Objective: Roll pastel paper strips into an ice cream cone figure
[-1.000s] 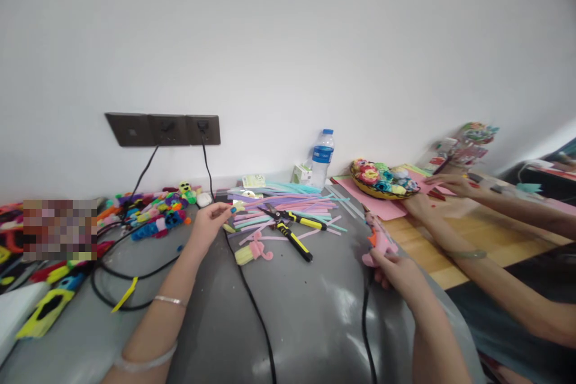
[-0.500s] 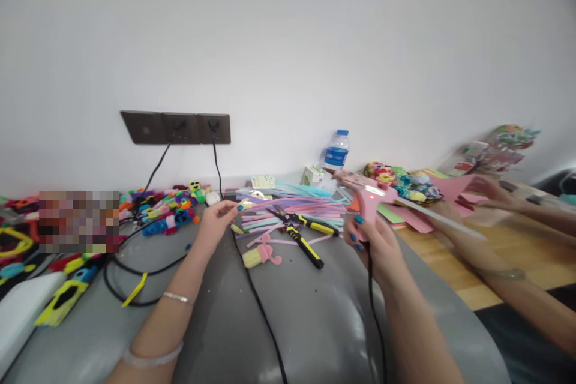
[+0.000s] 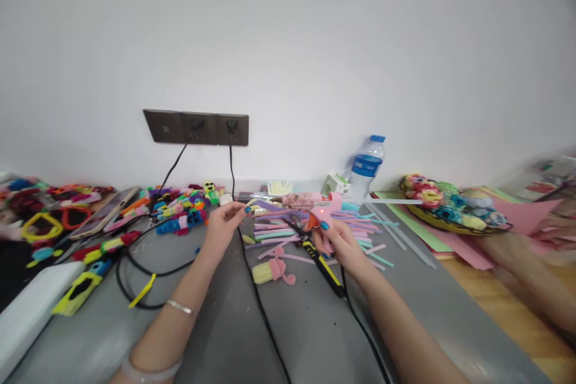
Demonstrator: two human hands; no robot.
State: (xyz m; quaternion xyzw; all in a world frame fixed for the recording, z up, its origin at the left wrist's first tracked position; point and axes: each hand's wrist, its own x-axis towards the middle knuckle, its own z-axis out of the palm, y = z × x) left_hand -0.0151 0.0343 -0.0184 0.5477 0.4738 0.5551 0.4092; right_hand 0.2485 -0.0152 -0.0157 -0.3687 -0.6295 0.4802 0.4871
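Observation:
My right hand (image 3: 339, 243) grips a pink hot glue gun (image 3: 324, 210) by its handle, its nozzle pointing left and a clear glue stick out of its back. Fingers pinched, my left hand (image 3: 227, 222) holds a small pale yellow piece (image 3: 255, 206) near the nozzle; its shape is partly lost. Below and behind the gun lie pastel fuzzy stems (image 3: 274, 233) and black-and-yellow pliers (image 3: 326, 270), partly covered by my right hand. A pink and pale yellow fuzzy figure (image 3: 270, 270) rests on the grey table (image 3: 252, 336) between my hands.
Colourful fuzzy crafts (image 3: 180, 210), a phone (image 3: 105, 213) and looped black cables (image 3: 121, 282) are at left. A water bottle (image 3: 366, 168) stands by the wall. At right are a flower basket (image 3: 450, 204), paper sheets (image 3: 463, 249) and another person's arm (image 3: 526, 282).
My right hand has brought the glue gun left, close to my left hand, over the stems and pliers. The camera view has shifted slightly left. The other person's hands have moved.

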